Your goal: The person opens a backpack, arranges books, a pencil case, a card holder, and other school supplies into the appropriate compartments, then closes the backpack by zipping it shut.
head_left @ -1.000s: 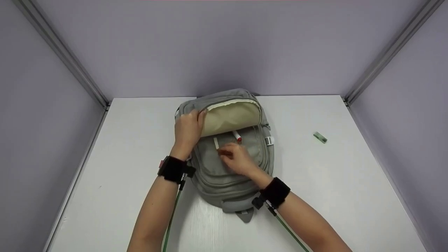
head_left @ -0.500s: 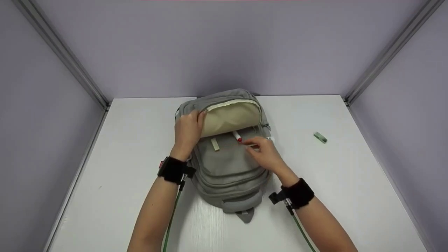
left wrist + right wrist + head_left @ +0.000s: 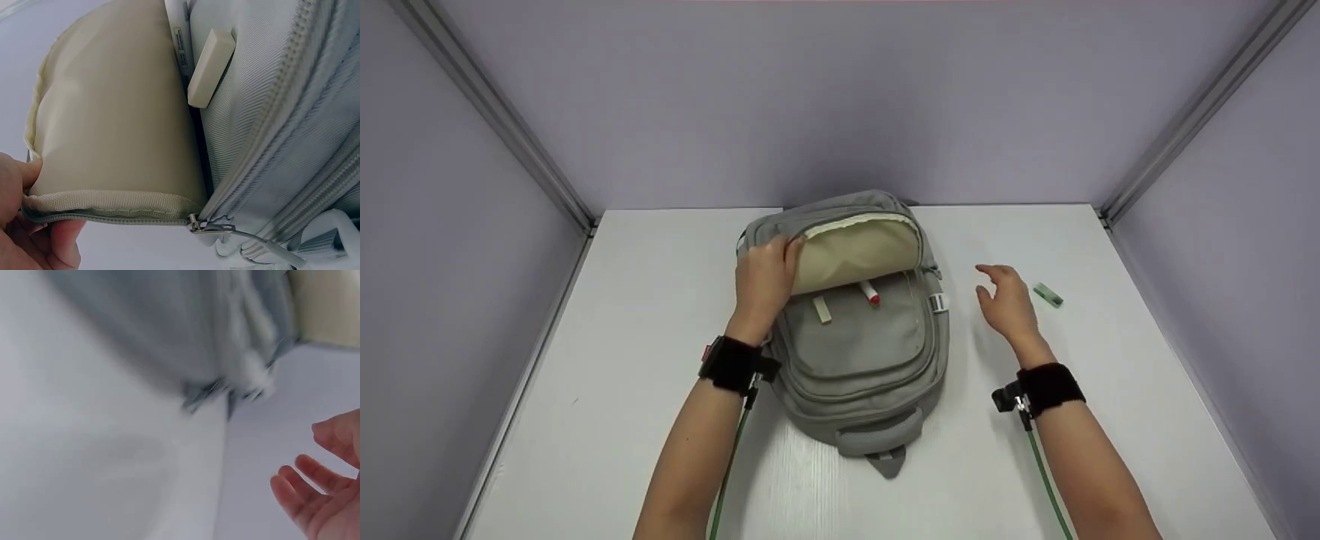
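A grey backpack lies on the white table, its front pocket unzipped. My left hand pinches the edge of the pocket flap, holding it folded back so its beige lining shows; in the left wrist view, thumb and fingers grip the zipper edge. Below the lining, a cream-coloured block and a white marker with a red cap lie on the grey fabric, the marker's far end hidden under the flap. My right hand holds nothing, fingers apart, between the backpack and a small green object.
The white table is bounded by pale walls at the back and both sides. A zipper pull hangs at the flap's corner. A white buckle sits on the backpack's right side.
My right hand has let go of the cream-coloured block at the pocket and moved right, off the backpack and near the green object. The left hand and flap have stayed put.
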Motion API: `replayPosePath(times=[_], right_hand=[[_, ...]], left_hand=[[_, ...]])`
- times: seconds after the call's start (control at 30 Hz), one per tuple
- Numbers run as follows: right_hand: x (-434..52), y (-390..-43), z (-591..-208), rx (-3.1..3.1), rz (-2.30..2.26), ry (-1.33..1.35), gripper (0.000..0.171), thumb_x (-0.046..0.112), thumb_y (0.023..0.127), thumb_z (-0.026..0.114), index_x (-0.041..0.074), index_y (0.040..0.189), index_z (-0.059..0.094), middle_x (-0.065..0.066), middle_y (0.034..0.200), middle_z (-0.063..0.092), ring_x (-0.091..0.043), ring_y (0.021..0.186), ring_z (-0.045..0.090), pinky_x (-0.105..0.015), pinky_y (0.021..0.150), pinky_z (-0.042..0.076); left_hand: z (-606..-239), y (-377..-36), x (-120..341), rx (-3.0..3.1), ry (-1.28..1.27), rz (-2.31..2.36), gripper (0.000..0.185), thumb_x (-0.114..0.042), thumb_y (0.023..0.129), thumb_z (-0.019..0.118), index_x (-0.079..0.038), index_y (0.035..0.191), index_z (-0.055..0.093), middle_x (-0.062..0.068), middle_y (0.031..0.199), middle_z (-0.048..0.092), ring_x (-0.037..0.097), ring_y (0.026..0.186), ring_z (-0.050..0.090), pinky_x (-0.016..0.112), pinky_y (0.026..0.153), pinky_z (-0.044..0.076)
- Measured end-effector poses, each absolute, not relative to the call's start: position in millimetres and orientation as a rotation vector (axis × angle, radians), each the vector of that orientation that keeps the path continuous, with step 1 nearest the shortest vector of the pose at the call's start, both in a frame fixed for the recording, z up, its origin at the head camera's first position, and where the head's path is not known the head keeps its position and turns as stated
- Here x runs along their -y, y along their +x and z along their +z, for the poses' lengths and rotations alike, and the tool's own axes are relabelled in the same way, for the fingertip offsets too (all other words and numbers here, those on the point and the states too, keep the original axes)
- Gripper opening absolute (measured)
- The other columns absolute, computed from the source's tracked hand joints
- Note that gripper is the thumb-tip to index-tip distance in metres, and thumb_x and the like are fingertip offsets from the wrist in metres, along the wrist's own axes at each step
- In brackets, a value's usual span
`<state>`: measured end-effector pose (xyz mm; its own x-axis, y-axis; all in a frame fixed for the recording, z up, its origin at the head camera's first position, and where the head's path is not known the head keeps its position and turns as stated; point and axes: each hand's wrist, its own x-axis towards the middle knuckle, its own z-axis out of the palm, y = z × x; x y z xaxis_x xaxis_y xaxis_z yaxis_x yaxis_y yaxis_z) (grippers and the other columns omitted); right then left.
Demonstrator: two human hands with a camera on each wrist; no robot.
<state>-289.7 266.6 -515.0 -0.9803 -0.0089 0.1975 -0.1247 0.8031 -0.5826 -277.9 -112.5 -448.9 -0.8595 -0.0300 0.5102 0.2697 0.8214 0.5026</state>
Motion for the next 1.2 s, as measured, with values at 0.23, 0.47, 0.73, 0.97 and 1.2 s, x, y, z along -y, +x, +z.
replayPosePath(times=[0.23,0.47,0.73,0.97,1.2], right_hand=[[-316.9,-298.4,-548.7,3.056,0.544,-0.214,0.057,0.011,0.098,0.054,0.004,0.151,0.034,-0.032,0.151,0.021,-0.054,0.131,0.032,-0.061,0.082,0.048],[-346.5,-297.9,-566.0,3.18,0.561,-0.322,0.065,0.023,0.101,0.051,0.002,0.155,0.02,-0.037,0.154,0.002,-0.058,0.136,0.015,-0.071,0.097,0.031],[-353.9,-290.2,-560.5,3.198,0.487,-0.347,0.055,0.02,0.103,0.048,-0.007,0.148,0.03,-0.045,0.143,0.022,-0.062,0.127,0.026,-0.071,0.094,0.033],[-352.2,-281.1,-562.2,3.074,0.45,-0.307,0.033,0.001,0.104,0.035,-0.016,0.127,0.05,-0.042,0.113,0.043,-0.056,0.1,0.047,-0.062,0.077,0.045],[-356.1,-284.1,-566.3,3.109,0.583,-0.354,0.025,-0.003,0.1,0.042,-0.01,0.119,0.057,-0.035,0.112,0.045,-0.05,0.101,0.05,-0.055,0.077,0.048]], left_hand=[[-449.6,-277.1,111.1,2.481,-0.196,-0.805,0.039,-0.029,0.102,0.054,-0.005,0.072,0.059,0.005,0.055,0.05,0.021,0.047,0.048,0.042,0.048,0.043],[-451.1,-278.0,110.3,2.468,-0.2,-0.809,0.04,-0.03,0.102,0.055,-0.006,0.07,0.056,0.004,0.054,0.047,0.02,0.046,0.045,0.041,0.047,0.041],[-452.6,-278.8,107.4,2.463,-0.213,-0.804,0.04,-0.03,0.102,0.056,-0.005,0.07,0.056,0.006,0.055,0.05,0.023,0.048,0.048,0.044,0.048,0.043],[-451.5,-278.6,107.7,2.468,-0.21,-0.808,0.041,-0.03,0.102,0.055,-0.006,0.068,0.055,0.005,0.055,0.048,0.022,0.048,0.047,0.042,0.047,0.042],[-451.1,-277.9,107.5,2.501,-0.185,-0.81,0.041,-0.031,0.103,0.053,-0.006,0.07,0.057,0.004,0.054,0.049,0.019,0.045,0.046,0.037,0.045,0.04]])
